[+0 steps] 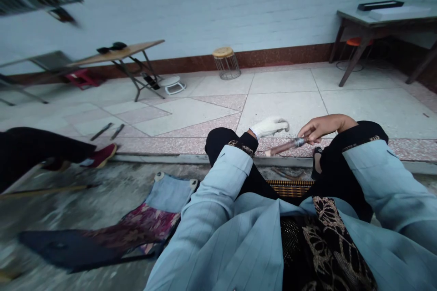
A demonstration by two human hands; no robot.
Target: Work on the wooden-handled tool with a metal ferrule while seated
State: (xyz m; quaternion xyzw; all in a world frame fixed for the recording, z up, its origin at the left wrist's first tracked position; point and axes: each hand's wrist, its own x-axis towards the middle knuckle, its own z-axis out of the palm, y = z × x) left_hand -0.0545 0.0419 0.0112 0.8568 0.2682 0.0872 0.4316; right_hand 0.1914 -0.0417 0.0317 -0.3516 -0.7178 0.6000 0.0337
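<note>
My left hand [271, 126], in a white knitted glove, reaches past my left knee with its fingers stretched forward and slightly bent. Nothing shows in it. My right hand [319, 128] is bare and closed around the handle end of a knife-like tool [283, 148]. The tool has a long, flat brown part and a grey wrapped or metal collar beside my fingers. It points left and a little down, over the edge of the tiled step, below the gloved hand. Blur hides whether the brown part is a blade or a sheath.
Between my legs is a woven basket or seat edge [290, 188]. A cloth-patched bag or apron [150, 218] lies left on the concrete. Two slim tools [118, 131] rest on the tiles near another person's red shoe [104, 154]. A round stool [225, 61] and tables [119, 53] stand by the wall.
</note>
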